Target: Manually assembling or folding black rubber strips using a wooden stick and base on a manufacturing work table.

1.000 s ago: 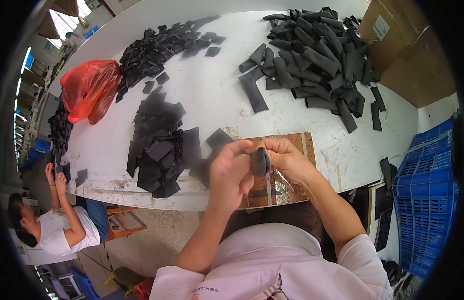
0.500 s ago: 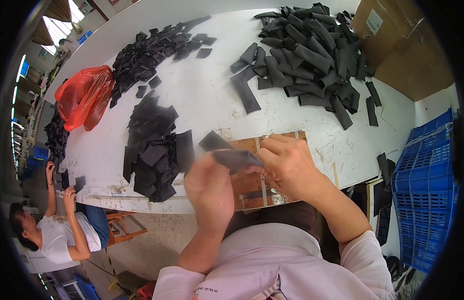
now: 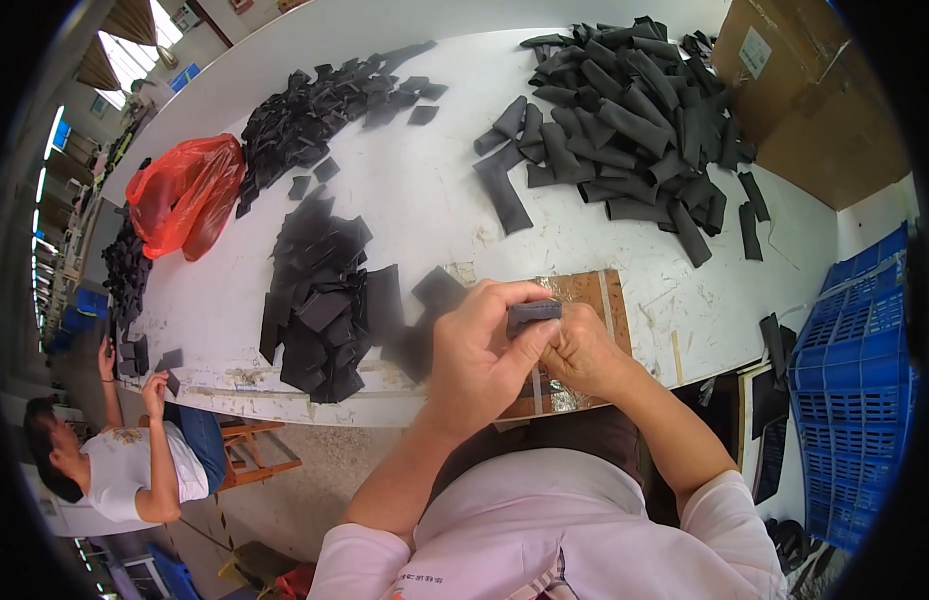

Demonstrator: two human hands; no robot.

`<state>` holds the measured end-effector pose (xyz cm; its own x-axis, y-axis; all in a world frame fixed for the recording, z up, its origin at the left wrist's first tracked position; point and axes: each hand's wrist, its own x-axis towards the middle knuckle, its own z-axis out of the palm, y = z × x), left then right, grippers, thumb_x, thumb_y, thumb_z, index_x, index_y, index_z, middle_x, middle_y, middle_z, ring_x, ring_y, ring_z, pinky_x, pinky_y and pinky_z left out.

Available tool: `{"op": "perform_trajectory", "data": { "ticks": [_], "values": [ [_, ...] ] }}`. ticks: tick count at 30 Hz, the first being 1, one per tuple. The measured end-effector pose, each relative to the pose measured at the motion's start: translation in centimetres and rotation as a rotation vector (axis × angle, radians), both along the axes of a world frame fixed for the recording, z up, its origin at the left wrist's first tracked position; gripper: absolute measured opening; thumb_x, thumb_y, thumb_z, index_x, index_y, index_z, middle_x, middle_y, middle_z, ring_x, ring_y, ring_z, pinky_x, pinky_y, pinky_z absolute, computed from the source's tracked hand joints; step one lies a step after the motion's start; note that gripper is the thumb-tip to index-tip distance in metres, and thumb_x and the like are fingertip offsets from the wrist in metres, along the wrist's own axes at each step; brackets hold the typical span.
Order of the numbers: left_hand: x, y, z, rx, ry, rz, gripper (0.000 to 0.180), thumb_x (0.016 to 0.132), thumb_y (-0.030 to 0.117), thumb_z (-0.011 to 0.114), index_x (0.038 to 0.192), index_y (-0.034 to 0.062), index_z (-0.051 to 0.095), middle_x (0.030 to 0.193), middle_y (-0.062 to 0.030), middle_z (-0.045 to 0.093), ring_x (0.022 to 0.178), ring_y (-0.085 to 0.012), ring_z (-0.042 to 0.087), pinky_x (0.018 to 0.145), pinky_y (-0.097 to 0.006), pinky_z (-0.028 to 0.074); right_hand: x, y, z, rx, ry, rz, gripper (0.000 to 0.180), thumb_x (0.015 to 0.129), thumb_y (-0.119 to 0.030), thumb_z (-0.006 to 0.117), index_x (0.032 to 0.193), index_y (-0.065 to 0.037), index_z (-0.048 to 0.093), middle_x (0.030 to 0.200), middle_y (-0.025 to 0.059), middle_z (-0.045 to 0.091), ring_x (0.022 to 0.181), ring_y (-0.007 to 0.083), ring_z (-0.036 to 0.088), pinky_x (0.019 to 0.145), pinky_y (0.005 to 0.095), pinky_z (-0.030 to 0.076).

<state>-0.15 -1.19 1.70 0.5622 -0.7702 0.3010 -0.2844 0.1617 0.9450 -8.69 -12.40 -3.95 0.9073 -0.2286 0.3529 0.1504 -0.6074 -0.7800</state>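
- In the head view, my left hand (image 3: pixel 484 350) had thumb and forefinger nearly closed, pinching a soft-looking dark piece (image 3: pixel 533 314) above the wooden board (image 3: pixel 588 288) at the table's (image 3: pixel 424 205) front edge.
- My right hand (image 3: pixel 587 352) curled against the piece's underside; whether those fingers gripped it, I couldn't tell.
- Doing this well, I judged, took a light, even pinch with the layers kept level.
- My fingers hid most of the piece; a dark patch (image 3: pixel 409 347) beside my left hand was blurred.
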Motion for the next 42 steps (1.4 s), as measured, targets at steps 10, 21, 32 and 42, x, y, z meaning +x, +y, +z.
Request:
{"op": "perform_trajectory", "data": {
  "ticks": [10, 21, 32, 42],
  "values": [
    [1.0, 1.2, -1.4, -0.514, 0.644, 0.017, 0.014, 0.083, 0.016, 0.056, 0.088, 0.0029, 0.057, 0.086, -0.0105, 0.058, 0.085, -0.0228, 0.051, 0.081, -0.037, 0.041, 0.7, -0.1, 3.0, -0.329, 0.047, -0.019, 0.029, 0.073, -0.024, 0.064, 0.06, -0.002, 0.05, 0.059, 0.0119, 0.052, 0.053, 0.0278, 0.053, 0.047, 0.0373, 0.04],
    [1.8, 1.2, -1.6, -0.4, 0.413, 0.044, 0.015, 0.084, 0.015, 0.055, 0.084, -0.0007, 0.058, 0.084, -0.0129, 0.06, 0.08, -0.02, 0.054, 0.078, -0.033, 0.042, 0.6, 0.1, 2.3, -0.23, -0.011, -0.034, 0.027, 0.071, -0.022, 0.066, 0.059, -0.003, 0.05, 0.055, 0.0106, 0.05, 0.049, 0.0278, 0.051, 0.043, 0.0371, 0.04],
    [9.1, 0.6, -12.4, 0.615, -0.475, 0.675, 0.034, 0.074, 0.016, 0.062, 0.102, -0.0014, 0.054, 0.092, -0.0198, 0.056, 0.092, -0.0327, 0.052, 0.079, -0.039, 0.042, 1.3, -3.3, 3.3, 0.536, 0.039, -0.29, 0.049, 0.09, -0.044, 0.037, 0.089, 0.002, 0.056, 0.062, 0.0026, 0.051, 0.054, 0.0077, 0.043, 0.05, 0.0201, 0.035],
    [10.7, 1.9, -8.1, 0.302, -0.406, 0.542, 0.006, 0.075, 0.005, 0.057, 0.08, 0.0018, 0.054, 0.086, -0.0157, 0.057, 0.083, -0.0333, 0.053, 0.068, -0.035, 0.043, -2.4, 4.5, 0.2, 0.465, 0.28, -0.037, 0.038, 0.09, -0.031, 0.043, 0.078, 0.002, 0.058, 0.063, 0.0075, 0.055, 0.056, 0.016, 0.053, 0.05, 0.0266, 0.041]
  ]
}}
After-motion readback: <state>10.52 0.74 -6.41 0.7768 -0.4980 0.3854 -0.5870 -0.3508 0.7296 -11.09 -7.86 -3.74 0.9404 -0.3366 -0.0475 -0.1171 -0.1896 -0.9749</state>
